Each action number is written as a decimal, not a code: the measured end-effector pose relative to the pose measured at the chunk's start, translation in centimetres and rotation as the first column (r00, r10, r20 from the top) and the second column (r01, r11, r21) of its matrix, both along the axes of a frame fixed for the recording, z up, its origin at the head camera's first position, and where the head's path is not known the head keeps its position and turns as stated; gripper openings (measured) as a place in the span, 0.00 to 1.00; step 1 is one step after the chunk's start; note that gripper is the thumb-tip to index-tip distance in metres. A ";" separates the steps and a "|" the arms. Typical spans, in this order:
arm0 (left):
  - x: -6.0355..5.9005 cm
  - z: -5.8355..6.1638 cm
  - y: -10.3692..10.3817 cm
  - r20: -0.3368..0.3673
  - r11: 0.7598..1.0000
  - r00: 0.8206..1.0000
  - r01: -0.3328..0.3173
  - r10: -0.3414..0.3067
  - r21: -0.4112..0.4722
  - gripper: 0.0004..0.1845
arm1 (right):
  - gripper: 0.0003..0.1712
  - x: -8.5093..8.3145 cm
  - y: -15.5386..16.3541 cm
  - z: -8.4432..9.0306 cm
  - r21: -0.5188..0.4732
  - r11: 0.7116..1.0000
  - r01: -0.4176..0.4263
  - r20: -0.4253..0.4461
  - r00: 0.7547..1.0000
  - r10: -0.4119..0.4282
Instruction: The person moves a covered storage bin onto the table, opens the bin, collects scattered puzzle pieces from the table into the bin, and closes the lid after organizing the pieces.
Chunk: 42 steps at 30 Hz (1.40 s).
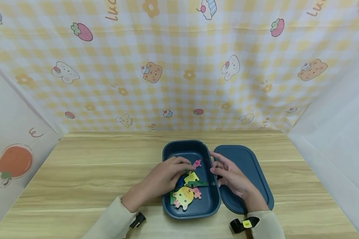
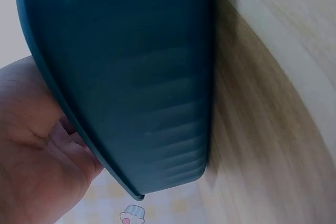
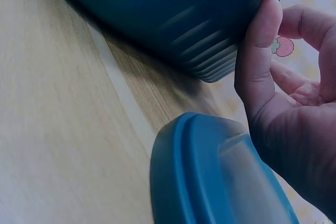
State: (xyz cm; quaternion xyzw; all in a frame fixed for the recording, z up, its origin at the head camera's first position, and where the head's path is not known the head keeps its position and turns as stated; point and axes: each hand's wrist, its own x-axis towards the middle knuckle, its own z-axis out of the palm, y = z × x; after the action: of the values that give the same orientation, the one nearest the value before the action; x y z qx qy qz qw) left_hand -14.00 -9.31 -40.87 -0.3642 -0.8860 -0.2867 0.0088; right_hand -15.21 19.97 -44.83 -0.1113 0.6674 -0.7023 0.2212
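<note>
Head view: dark blue box holds colourful puzzle pieces.

**woodfan:** so what's the surface here? looks like a table with a light wood-grain top, planks running side to side.

**boxguy:** yep. Two things sit straight on it. A dark blue box, open, near the front edge and a bit right of the middle, and its lid lying flat just beside it on the right.

**woodfan:** are they touching?

**boxguy:** from the head view they look edge to edge, but the right wrist view shows a strip of wood between the box wall and the lid's rim.
</note>
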 end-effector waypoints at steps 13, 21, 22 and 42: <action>0.1 -0.2 0.0 -0.038 0.999 0.999 -0.027 0.028 0.041 0.15 | 0.42 0.0 -0.1 -0.4 -0.002 1.000 0.004 0.007 1.000 -0.004; 0.3 -0.2 -1.6 -0.078 0.979 0.980 -0.175 0.183 0.104 0.16 | 0.42 0.0 -0.6 -0.5 -0.025 1.000 -0.016 -0.007 1.000 0.016; 0.4 -0.3 -1.8 -0.080 0.970 0.971 -0.217 0.227 0.111 0.17 | 0.42 0.0 -0.6 -0.5 -0.024 1.000 -0.013 -0.010 1.000 0.013; 1.2 -1.1 -4.9 0.759 0.777 0.637 -0.542 0.131 0.321 0.36 | 0.42 0.0 0.0 -0.2 -0.008 1.000 -0.011 -0.019 1.000 0.010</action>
State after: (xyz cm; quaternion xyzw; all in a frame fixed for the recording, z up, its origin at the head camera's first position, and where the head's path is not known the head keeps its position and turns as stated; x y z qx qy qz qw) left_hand -12.77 -14.19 -41.92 -0.0308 -0.7612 -0.6242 -0.1730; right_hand -15.22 20.02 -45.02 -0.1223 0.6659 -0.7029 0.2182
